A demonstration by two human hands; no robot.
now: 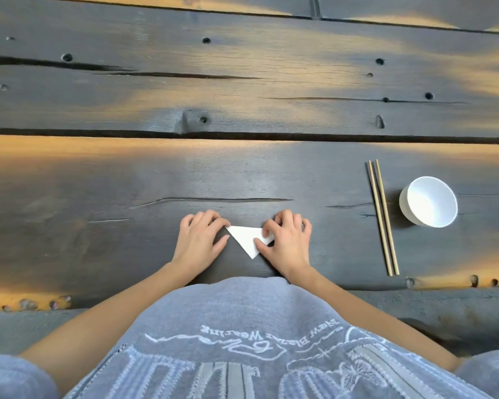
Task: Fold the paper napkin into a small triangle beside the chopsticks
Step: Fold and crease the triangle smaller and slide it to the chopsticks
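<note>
Both hands' grip pins white triangular paper napkin onto dark planks.

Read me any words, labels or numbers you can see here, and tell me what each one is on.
"New Blazar Wearing", roughly: white script on the grey shirt, upside down to the camera, letters partly unclear.
No text shows on the napkin, the chopsticks, the white bowl or the wooden table.
</note>
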